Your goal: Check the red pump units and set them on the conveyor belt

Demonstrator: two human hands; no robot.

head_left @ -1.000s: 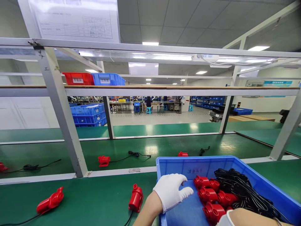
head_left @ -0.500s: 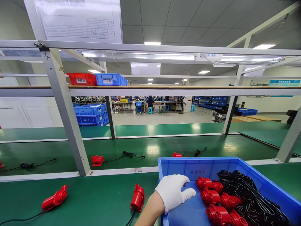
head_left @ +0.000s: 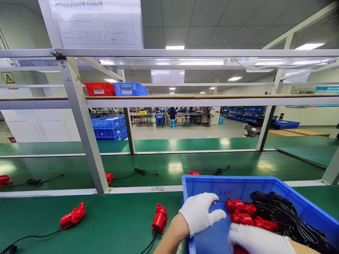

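My left hand [head_left: 200, 214], in a white glove, hovers at the left side of a blue bin [head_left: 227, 180] with thumb and fingers apart and nothing between them. Inside the bin lie several red pumps [head_left: 241, 218] with bundled black cords [head_left: 288, 218] to their right. My right hand [head_left: 258, 239], also gloved, reaches in from the lower right, its fingers curled down around the nearest red pump [head_left: 239, 250], most of which it hides. On the green bench left of the bin stands another red pump [head_left: 159, 219]; farther left one lies tilted [head_left: 72, 216] with its cord trailing.
Behind a white rail, a green belt [head_left: 156, 164] carries more red pumps [head_left: 194, 173] with coiled cords. A grey post [head_left: 84, 130] rises left of centre. Overhead, a shelf holds a red box [head_left: 99, 89] and a blue box [head_left: 131, 89].
My right hand has come in from the lower right onto a pump in the bin. My left hand keeps its pose. The view has turned slightly left; belt pumps have shifted left past the post.
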